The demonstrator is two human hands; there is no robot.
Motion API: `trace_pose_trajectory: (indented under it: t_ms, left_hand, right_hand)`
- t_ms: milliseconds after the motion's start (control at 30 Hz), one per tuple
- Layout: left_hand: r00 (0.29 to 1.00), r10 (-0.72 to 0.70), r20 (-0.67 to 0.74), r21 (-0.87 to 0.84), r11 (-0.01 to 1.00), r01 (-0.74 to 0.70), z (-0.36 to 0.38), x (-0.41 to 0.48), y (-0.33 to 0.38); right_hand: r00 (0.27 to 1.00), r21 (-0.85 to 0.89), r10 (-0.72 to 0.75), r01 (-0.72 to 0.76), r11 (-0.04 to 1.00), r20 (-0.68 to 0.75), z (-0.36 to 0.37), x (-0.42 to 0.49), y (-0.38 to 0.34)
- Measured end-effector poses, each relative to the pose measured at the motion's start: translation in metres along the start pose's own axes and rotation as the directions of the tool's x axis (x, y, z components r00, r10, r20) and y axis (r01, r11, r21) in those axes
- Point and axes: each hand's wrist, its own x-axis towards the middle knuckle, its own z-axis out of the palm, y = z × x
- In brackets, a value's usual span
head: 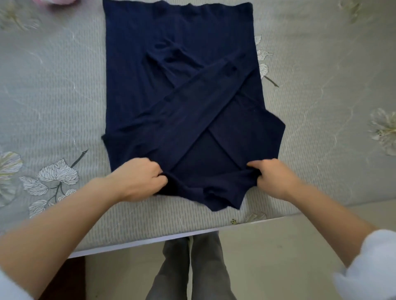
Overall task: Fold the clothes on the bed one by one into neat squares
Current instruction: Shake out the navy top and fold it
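- Head view, far left: the bed, under a grey flowered cover, gives you a flat surface to fold on. A pink item sits at the top edge, well apart from the work and too cut off to identify.
- Your left hand reaches in from the lower left. Its fingers are curled tight on the near-left corner of the garment, with cloth bunched in the grip.
- The navy top lies flat mid-bed, running lengthwise away from you. Its sleeves are crossed over the body, which tucks them inside the outline and leaves a plain rectangle to fold.
- Your right hand mirrors the other from the lower right. It is closed on the near-right corner, with the thumb pointing inward over the fabric.
- Holding both near corners level probably lets you lift that edge evenly and carry it toward the far hem without skewing.
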Motion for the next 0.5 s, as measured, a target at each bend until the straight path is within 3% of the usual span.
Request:
trace_pose_trajectory:
  t_ms: [67,133,200,267,400,500]
  left_hand:
    - [0.963,-0.107,0.249,-0.030,0.993,0.118,0.012,-0.010,0.002]
    - [0.831,-0.132,0.540,-0.125,0.964,0.235,0.019,-0.021,0.003]
    - [0.721,-0.076,0.688,-0.249,0.910,0.332,0.021,-0.029,0.005]
    - [0.707,-0.065,0.705,-0.292,0.881,0.373,0.012,-0.033,0.004]
    - [0.811,-0.176,0.558,-0.383,0.812,0.440,-0.029,-0.017,-0.010]
    - [0.861,-0.184,0.474,-0.468,0.776,0.423,-0.067,-0.001,-0.019]
  right_hand:
    - [0.984,0.003,-0.020,0.019,1.000,0.176,-0.002,-0.013,0.000]
    - [0.926,-0.012,-0.022,0.029,0.999,0.376,-0.006,-0.024,0.000]
    - [0.855,0.011,-0.038,0.037,0.999,0.518,-0.010,-0.030,0.001]
    - [0.840,0.054,-0.048,0.022,0.998,0.540,-0.018,-0.029,0.002]
    - [0.900,0.133,-0.089,0.035,0.991,0.426,-0.053,-0.007,-0.003]
    - [0.927,0.182,-0.105,0.040,0.983,0.361,-0.089,0.022,-0.013]
